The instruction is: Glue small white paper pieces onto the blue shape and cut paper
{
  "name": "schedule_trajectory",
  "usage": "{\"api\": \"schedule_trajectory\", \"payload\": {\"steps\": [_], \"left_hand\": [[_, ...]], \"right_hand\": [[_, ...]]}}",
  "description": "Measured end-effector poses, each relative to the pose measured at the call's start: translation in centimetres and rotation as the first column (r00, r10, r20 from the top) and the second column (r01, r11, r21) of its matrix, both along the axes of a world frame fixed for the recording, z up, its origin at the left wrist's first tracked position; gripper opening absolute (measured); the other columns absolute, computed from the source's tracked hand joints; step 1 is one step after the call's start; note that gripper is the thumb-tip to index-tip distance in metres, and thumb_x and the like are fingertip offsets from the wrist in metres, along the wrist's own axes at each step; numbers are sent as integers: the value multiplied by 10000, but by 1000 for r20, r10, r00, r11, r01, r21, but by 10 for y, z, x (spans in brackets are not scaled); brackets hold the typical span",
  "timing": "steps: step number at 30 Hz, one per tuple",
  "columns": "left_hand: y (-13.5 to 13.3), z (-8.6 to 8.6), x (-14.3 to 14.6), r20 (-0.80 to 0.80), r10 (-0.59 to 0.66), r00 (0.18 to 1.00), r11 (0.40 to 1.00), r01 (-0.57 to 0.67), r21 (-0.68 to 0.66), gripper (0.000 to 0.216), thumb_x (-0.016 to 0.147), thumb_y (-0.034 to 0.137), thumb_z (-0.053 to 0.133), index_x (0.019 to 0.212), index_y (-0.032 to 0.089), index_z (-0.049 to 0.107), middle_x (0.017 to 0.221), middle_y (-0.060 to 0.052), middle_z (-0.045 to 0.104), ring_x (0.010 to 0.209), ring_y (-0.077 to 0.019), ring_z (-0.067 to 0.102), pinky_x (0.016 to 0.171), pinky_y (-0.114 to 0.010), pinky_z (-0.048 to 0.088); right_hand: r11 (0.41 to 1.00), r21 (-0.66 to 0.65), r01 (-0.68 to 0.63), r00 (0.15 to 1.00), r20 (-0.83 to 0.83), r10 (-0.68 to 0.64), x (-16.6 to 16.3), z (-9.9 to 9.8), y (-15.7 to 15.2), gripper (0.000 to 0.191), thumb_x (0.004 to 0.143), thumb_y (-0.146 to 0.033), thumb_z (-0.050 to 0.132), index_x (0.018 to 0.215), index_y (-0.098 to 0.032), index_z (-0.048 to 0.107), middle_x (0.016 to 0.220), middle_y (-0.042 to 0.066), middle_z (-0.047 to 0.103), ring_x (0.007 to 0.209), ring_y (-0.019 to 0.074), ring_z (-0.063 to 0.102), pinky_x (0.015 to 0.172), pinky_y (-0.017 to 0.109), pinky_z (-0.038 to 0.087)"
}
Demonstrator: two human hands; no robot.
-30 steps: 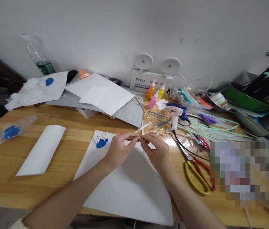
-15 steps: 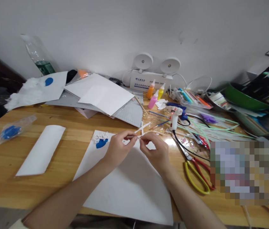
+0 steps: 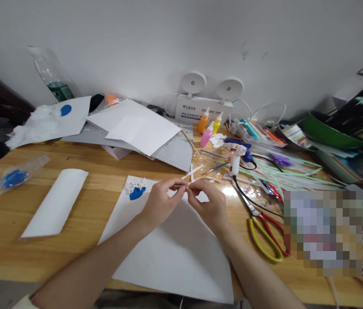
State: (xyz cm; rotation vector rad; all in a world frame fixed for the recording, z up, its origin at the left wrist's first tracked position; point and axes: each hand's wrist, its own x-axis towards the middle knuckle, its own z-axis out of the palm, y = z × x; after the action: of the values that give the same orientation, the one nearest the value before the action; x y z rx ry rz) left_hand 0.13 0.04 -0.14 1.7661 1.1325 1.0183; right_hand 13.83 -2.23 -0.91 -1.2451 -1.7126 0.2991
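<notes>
Your left hand (image 3: 161, 201) and right hand (image 3: 209, 204) meet at the centre of the frame, fingertips pinched together on a thin white paper strip (image 3: 186, 184) held just above a large white sheet (image 3: 175, 253) that fills the lower middle. Both hands are narrowed to a tight pinch, each gripping an end of the strip; how long it is cannot be told, since the fingers cover most of it. Just left of your left hand, a blue blob topped with white scraps (image 3: 136, 190) sits on the sheet's upper corner. More loose white strips (image 3: 193, 171) lie on the wooden table (image 3: 81, 206) just above your fingertips. To the right of centre, a white glue gun (image 3: 235, 159) stands upright, with yellow- and red-handled scissors (image 3: 265, 236) below it at right. At left, a folded white paper (image 3: 55, 201) lies flat, a plastic bag with blue contents (image 3: 18, 175) near the left edge. Small paint bottles (image 3: 209, 124), orange, pink and yellow, stand at upper centre near the wall.
</notes>
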Motion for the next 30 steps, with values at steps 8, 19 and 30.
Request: {"api": "schedule_trajectory", "payload": {"steps": [8, 19, 30], "left_hand": [[0, 0, 0, 2, -2, 1000, 1000, 2, -17, 149, 763, 257, 501, 828, 180, 612, 822, -15, 662, 767, -129, 610, 725, -239, 474], [0, -3, 0, -5, 32, 999, 999, -33, -7, 166, 760, 262, 507, 833, 192, 639, 828, -19, 676, 762, -141, 615, 721, -256, 482], [0, -1, 1, 14, 69, 998, 997, -68, -25, 149, 751, 289, 514, 790, 183, 612, 787, -18, 657, 732, -136, 601, 702, -257, 483]], "right_hand": [[999, -31, 27, 999, -28, -28, 2, 0, 0, 55, 746, -152, 536, 721, -169, 583, 621, 21, 558, 582, 122, 505, 555, 253, 434], [999, 38, 32, 999, -30, -31, 0, -3, 0, 101, 743, -123, 526, 766, -181, 605, 675, 35, 589, 594, 119, 517, 551, 255, 450], [1000, -4, 29, 1000, -11, -29, 1, 2, 0, 71, 731, -136, 516, 692, -184, 551, 607, 8, 543, 568, 118, 489, 546, 251, 428]]}}
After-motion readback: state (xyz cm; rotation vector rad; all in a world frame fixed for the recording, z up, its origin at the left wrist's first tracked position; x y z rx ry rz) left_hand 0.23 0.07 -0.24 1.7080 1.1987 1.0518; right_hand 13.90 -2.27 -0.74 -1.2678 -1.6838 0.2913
